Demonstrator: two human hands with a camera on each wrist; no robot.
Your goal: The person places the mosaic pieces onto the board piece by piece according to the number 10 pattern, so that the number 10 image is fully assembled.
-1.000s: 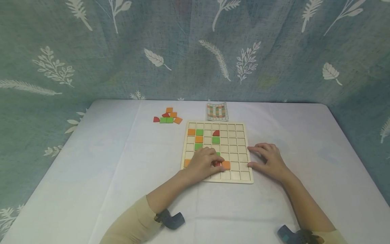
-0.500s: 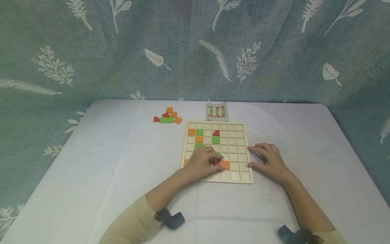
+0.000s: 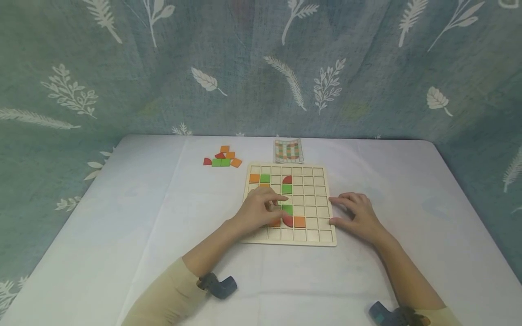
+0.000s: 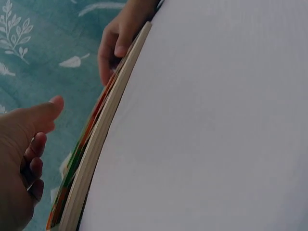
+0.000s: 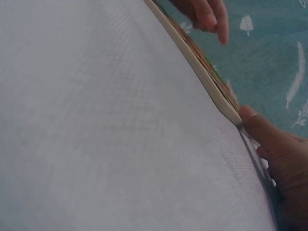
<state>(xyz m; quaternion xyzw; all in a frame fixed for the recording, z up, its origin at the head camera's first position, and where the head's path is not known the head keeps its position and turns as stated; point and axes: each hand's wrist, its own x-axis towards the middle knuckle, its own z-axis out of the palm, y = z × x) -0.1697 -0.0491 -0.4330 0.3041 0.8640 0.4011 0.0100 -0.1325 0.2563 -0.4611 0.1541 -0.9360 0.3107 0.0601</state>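
Observation:
A pale wooden grid board (image 3: 310, 199) lies on the white table with several coloured tiles in its squares. Over its left part hovers my left hand (image 3: 257, 210), thumb and fingers apart and nothing between them. Just past the thumb tip sit a red quarter-circle tile (image 3: 288, 221) and an orange square tile (image 3: 299, 222), with a green square tile (image 3: 287, 209) behind the red one. The left hand hides some of the tiles. My right hand (image 3: 356, 215) touches the board's right edge with its thumb and fingertips; the right wrist view shows the thumb (image 5: 248, 113) at the board's corner.
Behind the board to the left lies a loose group of orange, red and green tiles (image 3: 220, 162). A printed pattern card (image 3: 288, 151) rests just behind the board. A leaf-patterned blue-green cloth (image 3: 244, 90) hangs along the table's far edge.
My left hand has come away from the red and orange tiles, moving left and back, with thumb and fingers spreading. Both tiles stay in their squares. The right hand keeps its place.

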